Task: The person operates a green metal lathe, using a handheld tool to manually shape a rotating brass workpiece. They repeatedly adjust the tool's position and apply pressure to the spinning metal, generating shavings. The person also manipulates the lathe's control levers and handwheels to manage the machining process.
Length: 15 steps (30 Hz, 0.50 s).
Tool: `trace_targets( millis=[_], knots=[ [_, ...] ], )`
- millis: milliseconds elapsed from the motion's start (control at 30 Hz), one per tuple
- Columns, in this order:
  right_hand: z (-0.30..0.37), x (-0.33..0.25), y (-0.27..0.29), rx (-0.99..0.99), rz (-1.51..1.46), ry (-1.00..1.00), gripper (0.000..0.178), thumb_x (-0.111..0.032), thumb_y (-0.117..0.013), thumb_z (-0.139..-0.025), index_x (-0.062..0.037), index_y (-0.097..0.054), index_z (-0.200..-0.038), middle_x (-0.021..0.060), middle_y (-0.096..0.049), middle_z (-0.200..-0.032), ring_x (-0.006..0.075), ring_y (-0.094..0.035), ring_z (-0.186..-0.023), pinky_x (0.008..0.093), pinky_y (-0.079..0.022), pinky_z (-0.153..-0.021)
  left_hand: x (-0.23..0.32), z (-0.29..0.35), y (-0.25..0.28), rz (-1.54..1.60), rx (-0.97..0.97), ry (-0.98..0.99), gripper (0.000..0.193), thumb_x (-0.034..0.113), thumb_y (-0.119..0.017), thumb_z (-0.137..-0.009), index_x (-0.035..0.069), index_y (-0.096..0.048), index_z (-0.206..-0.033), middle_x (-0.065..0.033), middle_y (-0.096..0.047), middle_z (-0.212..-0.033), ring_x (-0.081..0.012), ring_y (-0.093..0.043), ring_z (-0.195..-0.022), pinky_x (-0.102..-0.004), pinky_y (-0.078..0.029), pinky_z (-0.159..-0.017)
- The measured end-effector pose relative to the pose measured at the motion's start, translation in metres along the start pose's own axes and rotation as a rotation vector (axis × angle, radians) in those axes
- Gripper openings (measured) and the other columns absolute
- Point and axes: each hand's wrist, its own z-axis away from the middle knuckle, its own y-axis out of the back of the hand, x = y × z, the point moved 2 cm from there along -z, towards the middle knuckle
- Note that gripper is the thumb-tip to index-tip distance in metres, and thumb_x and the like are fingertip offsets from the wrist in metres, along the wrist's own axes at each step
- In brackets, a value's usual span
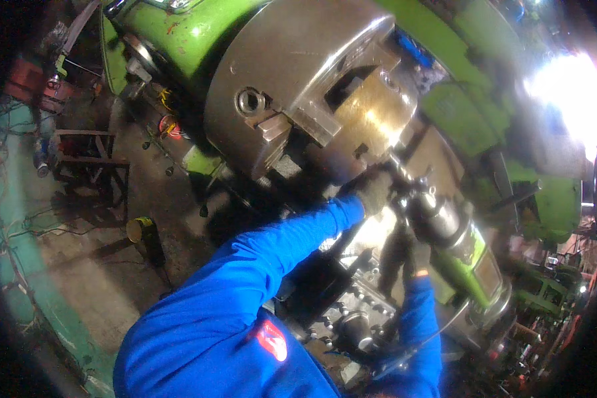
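A large steel lathe chuck (282, 63) fills the upper middle, its jaws around a brass-coloured round workpiece (371, 116). A drill bit (399, 167) points at the workpiece's face, set in a drill chuck (434, 212) on the green tailstock (467, 265). My left hand (376, 190), in a dark glove, is beside the bit, just below the workpiece; shadow hides its fingers. My right hand (410, 251), also gloved, reaches up against the near side of the drill chuck. Its fingers are dark and blurred, so their grip does not show.
The green lathe headstock (186, 33) stands at upper left. Below my hands lies a carriage with several bolts and a round knob (355, 328). A dark metal stand (93, 166) and a yellow-ended object (141, 231) are on the left floor. A bright lamp (570, 99) glares at right.
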Motion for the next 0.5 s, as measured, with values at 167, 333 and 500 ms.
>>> trace_targets(
  millis=[167,333,500],
  knots=[
    [-0.022,0.042,0.006,0.105,0.177,0.128,0.065,-0.049,-0.072,-0.095,0.0029,-0.065,-0.132,0.0168,-0.071,-0.126,0.0226,-0.066,-0.112,0.0377,-0.051,-0.095,0.014,0.006,0.01,-0.072,0.058,-0.078,0.028,0.02,-0.066,-0.094,0.008,-0.068,-0.12,-0.0215,-0.068,-0.117,-0.0371,-0.065,-0.111,-0.0446,-0.052,-0.095],
    [-0.014,0.034,0.001,-0.055,0.055,0.151,0.057,-0.038,-0.07,-0.098,0.0037,-0.061,-0.136,0.018,-0.071,-0.125,0.0231,-0.065,-0.118,0.0367,-0.05,-0.1,0.012,0.003,0.01,0.132,0.074,-0.028,0.026,0.017,-0.066,-0.094,0.01,-0.07,-0.118,-0.0199,-0.068,-0.115,-0.035,-0.066,-0.108,-0.0442,-0.052,-0.093],
    [0.0,0.02,-0.015,-0.078,0.057,0.114,0.047,-0.029,-0.069,-0.1,0.0054,-0.063,-0.132,0.0199,-0.072,-0.121,0.0242,-0.066,-0.115,0.0368,-0.051,-0.099,0.023,0.005,0.018,0.425,0.147,-0.093,0.023,0.015,-0.067,-0.092,0.008,-0.07,-0.114,-0.0196,-0.068,-0.109,-0.034,-0.066,-0.102,-0.0431,-0.053,-0.09]
  ],
)
